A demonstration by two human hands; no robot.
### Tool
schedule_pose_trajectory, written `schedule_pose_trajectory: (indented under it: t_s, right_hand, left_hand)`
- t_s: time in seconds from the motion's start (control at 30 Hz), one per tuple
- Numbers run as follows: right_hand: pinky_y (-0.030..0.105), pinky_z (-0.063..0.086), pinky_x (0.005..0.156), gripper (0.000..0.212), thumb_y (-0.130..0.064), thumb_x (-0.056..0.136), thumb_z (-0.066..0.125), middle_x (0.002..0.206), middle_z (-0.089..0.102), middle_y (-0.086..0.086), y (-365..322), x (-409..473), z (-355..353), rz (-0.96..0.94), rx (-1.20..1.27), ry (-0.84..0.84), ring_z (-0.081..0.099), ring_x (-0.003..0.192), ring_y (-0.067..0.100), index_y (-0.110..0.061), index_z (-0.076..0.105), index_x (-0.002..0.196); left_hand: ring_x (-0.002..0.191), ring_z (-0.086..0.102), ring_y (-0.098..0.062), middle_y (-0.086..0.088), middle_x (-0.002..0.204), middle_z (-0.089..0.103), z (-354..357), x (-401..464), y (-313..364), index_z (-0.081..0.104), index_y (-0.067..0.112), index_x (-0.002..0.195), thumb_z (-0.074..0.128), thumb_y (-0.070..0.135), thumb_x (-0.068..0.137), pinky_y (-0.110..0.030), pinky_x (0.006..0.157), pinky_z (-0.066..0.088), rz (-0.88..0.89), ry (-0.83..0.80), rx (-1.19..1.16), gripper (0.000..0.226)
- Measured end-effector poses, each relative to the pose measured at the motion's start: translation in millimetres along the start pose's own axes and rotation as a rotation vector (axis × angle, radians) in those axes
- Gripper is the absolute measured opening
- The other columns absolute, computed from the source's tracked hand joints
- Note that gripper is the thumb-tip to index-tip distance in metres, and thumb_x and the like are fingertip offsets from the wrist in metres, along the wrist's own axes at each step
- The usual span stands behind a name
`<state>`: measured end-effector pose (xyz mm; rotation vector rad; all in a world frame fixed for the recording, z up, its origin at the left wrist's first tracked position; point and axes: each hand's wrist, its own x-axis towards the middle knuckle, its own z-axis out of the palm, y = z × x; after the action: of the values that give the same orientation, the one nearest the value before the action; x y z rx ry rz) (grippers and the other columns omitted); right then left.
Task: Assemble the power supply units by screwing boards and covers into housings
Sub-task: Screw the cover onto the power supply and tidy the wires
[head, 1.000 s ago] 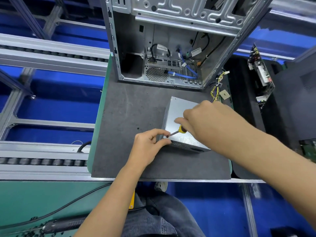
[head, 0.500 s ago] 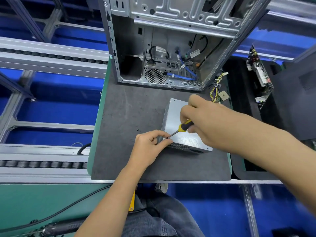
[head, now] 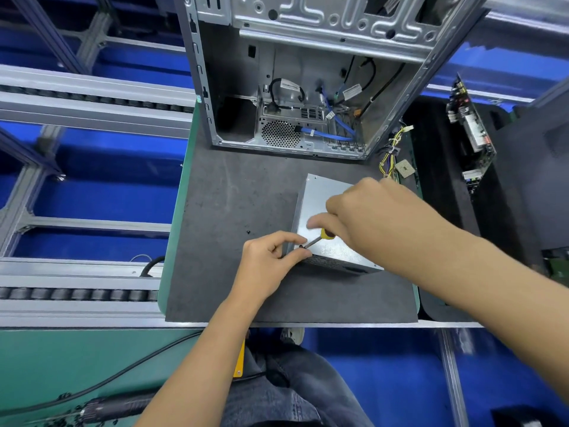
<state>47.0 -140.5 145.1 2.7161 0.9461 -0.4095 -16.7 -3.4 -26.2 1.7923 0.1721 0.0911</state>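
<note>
A silver power supply housing (head: 320, 198) lies on the dark grey mat (head: 234, 204), its meshed side facing me. My right hand (head: 366, 214) grips a small screwdriver (head: 320, 237) with a yellow and black handle, its shaft slanting down-left to the housing's near left corner. My left hand (head: 271, 260) pinches at that corner, thumb and forefinger around the screwdriver tip and a small dark screw (head: 301, 246).
An open computer case (head: 308, 72) with blue cables stands at the mat's far edge. A circuit board (head: 471, 127) leans in a black tray on the right. A loose screw (head: 248, 232) lies on the mat. An electric screwdriver (head: 117, 406) rests on the green bench, lower left.
My right hand has shifted slightly on the screwdriver handle, as in turning it. The left hand stays at the corner of the housing.
</note>
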Motion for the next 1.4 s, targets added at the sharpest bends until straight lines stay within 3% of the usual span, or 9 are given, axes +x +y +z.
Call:
schedule_pose_trajectory:
  t_s: [0.1, 0.23, 0.33, 0.43, 0.73, 1.0, 1.1, 1.23, 1.4]
  right_hand:
    - [0.040, 0.048, 0.075, 0.023, -0.053, 0.094, 0.054, 0.082, 0.046, -0.006, 14.9, -4.1, 2.3, 0.046, 0.281, -0.052, 0.052, 0.085, 0.028, -0.031, 0.053, 0.100]
    - [0.033, 0.042, 0.065, 0.026, -0.050, 0.089, 0.062, 0.070, 0.055, -0.010, 28.1, -8.3, 10.4, 0.012, 0.360, 0.069, 0.046, 0.065, 0.005, -0.024, 0.062, 0.089]
    - [0.034, 0.049, 0.063, 0.027, -0.049, 0.085, 0.061, 0.060, 0.058, -0.008, 29.1, -11.8, 16.7, 0.056, 0.477, 0.148, 0.050, 0.058, 0.004, -0.022, 0.068, 0.084]
    - [0.027, 0.045, 0.056, 0.032, -0.053, 0.081, 0.056, 0.051, 0.054, -0.008, 34.8, -12.6, 19.9, 0.104, 0.540, 0.150, 0.051, 0.055, 0.008, -0.024, 0.069, 0.078]
    - [0.024, 0.043, 0.058, 0.029, -0.052, 0.081, 0.060, 0.045, 0.050, -0.008, 39.0, -9.9, 23.8, 0.120, 0.585, 0.149, 0.051, 0.057, 0.004, -0.024, 0.070, 0.075]
    - [0.010, 0.036, 0.038, 0.033, -0.054, 0.086, 0.063, 0.049, 0.063, -0.006, 37.2, -8.8, 26.6, 0.288, 0.762, 0.072, 0.060, 0.042, 0.004, -0.028, 0.070, 0.066]
    - [0.009, 0.035, 0.037, 0.032, -0.052, 0.086, 0.064, 0.053, 0.065, -0.006, 38.1, -10.5, 28.1, 0.312, 0.799, 0.078, 0.062, 0.044, 0.005, -0.027, 0.068, 0.067]
    - [0.020, 0.037, 0.044, 0.028, -0.056, 0.085, 0.063, 0.055, 0.065, -0.004, 40.3, -12.4, 26.8, 0.293, 0.670, 0.013, 0.061, 0.063, 0.003, -0.029, 0.061, 0.075]
    - [0.016, 0.038, 0.041, 0.023, -0.051, 0.086, 0.066, 0.055, 0.063, -0.005, 40.8, -11.3, 22.7, 0.260, 0.620, 0.001, 0.054, 0.054, -0.002, -0.030, 0.060, 0.077]
  left_hand:
    - [0.049, 0.023, -0.010, 0.009, 0.050, 0.024, -1.1, 0.1, 1.3, 0.076, 0.034, 0.083, 0.086, 0.021, 0.076, -0.018, 0.052, 0.023, 0.030, 0.006, 0.015, 0.018]
    - [0.049, 0.026, -0.010, 0.011, 0.049, 0.028, -1.5, 0.0, 1.5, 0.080, 0.018, 0.086, 0.086, 0.016, 0.076, -0.018, 0.051, 0.024, 0.097, 0.031, 0.043, 0.011]
    - [0.049, 0.026, -0.010, 0.011, 0.048, 0.031, -1.1, -0.1, 0.6, 0.080, 0.016, 0.086, 0.085, 0.014, 0.078, -0.020, 0.051, 0.025, 0.100, 0.030, 0.037, 0.010]
    - [0.049, 0.025, -0.010, 0.011, 0.048, 0.032, -0.8, -0.1, -0.5, 0.079, 0.016, 0.087, 0.082, 0.013, 0.080, -0.018, 0.051, 0.024, 0.120, 0.021, 0.039, 0.008]
    - [0.049, 0.024, -0.010, 0.010, 0.046, 0.032, 0.4, -0.2, -1.2, 0.080, 0.014, 0.090, 0.081, 0.012, 0.082, -0.022, 0.050, 0.026, 0.142, 0.039, 0.053, 0.009]
    - [0.050, 0.023, -0.009, 0.010, 0.051, 0.022, 3.6, -3.7, -2.0, 0.078, 0.013, 0.091, 0.077, 0.009, 0.085, -0.025, 0.052, 0.026, 0.138, 0.042, 0.075, 0.007]
    - [0.050, 0.024, -0.010, 0.010, 0.052, 0.021, 5.9, -3.5, -3.7, 0.075, 0.013, 0.092, 0.074, 0.010, 0.088, -0.023, 0.052, 0.025, 0.134, 0.020, 0.098, 0.005]
    - [0.050, 0.025, -0.010, 0.008, 0.053, 0.024, 6.8, -4.5, -6.0, 0.072, 0.016, 0.093, 0.071, 0.013, 0.091, -0.022, 0.052, 0.028, 0.121, -0.010, 0.097, 0.003]
    - [0.050, 0.029, -0.009, 0.008, 0.054, 0.030, 6.0, -5.5, -6.9, 0.070, 0.017, 0.094, 0.070, 0.015, 0.092, -0.020, 0.053, 0.030, 0.111, -0.034, 0.098, 0.003]
